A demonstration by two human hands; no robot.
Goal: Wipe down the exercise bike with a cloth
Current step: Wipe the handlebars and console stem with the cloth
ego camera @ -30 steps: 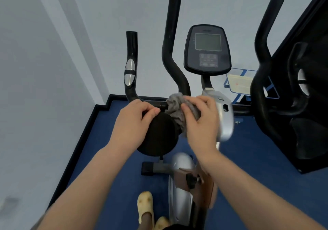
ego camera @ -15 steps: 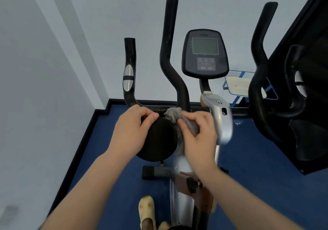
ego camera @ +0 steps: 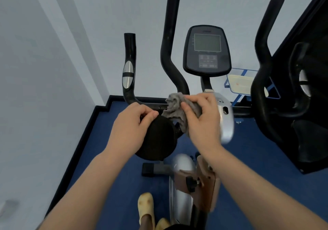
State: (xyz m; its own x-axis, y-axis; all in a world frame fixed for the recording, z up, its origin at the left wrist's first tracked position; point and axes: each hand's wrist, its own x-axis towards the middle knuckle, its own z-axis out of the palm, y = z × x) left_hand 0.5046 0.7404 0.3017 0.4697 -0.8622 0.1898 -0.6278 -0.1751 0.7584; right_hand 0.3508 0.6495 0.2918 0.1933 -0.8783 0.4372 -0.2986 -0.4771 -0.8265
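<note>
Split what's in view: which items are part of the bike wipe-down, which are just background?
Job:
- grey cloth, gripped by right hand
- exercise bike: black round disc held by left hand, handlebars, console, silver housing

Bystanders:
- second black machine at right
- blue frame with pale tray behind
- yellow shoes
- blue floor

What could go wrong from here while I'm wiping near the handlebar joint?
The grey cloth is bunched in the right hand, so loose folds could catch at the bar joint. The left hand grips the black round pad; if it turns, that brace may slip.
</note>
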